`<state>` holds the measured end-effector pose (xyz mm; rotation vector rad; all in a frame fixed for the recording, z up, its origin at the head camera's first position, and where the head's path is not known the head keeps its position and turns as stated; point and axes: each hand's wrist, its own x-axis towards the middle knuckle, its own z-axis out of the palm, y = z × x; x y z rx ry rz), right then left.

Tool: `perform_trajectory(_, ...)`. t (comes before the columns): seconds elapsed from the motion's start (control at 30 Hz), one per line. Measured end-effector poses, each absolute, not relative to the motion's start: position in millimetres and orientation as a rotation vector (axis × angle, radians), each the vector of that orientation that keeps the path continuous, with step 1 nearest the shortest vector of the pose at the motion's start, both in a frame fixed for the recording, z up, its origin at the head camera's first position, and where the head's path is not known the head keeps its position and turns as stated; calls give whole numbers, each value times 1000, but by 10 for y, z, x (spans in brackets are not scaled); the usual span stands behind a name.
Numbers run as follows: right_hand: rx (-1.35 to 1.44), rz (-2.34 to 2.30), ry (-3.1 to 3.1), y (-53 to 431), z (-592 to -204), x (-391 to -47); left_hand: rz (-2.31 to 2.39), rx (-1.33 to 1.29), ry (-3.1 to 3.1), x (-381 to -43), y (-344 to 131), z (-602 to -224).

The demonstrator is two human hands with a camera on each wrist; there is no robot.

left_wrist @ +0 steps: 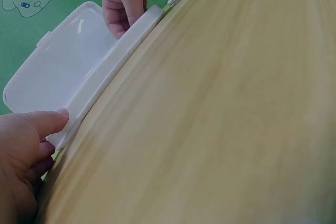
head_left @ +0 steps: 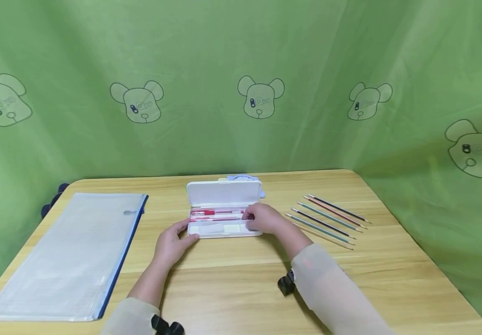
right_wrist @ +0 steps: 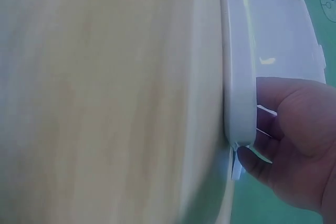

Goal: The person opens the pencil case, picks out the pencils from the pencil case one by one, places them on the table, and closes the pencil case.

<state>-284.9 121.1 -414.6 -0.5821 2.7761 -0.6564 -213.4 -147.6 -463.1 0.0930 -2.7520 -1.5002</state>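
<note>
A white pencil case (head_left: 224,235) stands open on the table, its lid (head_left: 224,193) tilted up at the back. Red pens (head_left: 209,212) lie lengthwise in its tray, with white pieces (head_left: 220,228) in the front compartment. My left hand (head_left: 170,245) holds the case's left end, thumb (left_wrist: 50,121) at the front corner and fingers along the side. Over the right end, my right hand (head_left: 264,217) reaches in with curled fingers; one finger (right_wrist: 252,163) stays outside the end wall. The case wall hides its fingertips in the wrist views, so whether they pinch anything is unclear.
Several pencils (head_left: 324,216) lie fanned out to the right of the case. On the left lies a translucent zip pouch (head_left: 69,256) with a blue edge. Behind the lid sits a pale blue plastic object (head_left: 243,177). A green curtain (head_left: 199,139) hangs behind the wooden table (head_left: 232,288).
</note>
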Motion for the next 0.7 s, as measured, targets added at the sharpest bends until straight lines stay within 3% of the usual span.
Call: perform_trajectory(0.7,-535,-718,2725,1175,-4193,-2891,-1496,100,-2755,-2132,-1467,-4636)
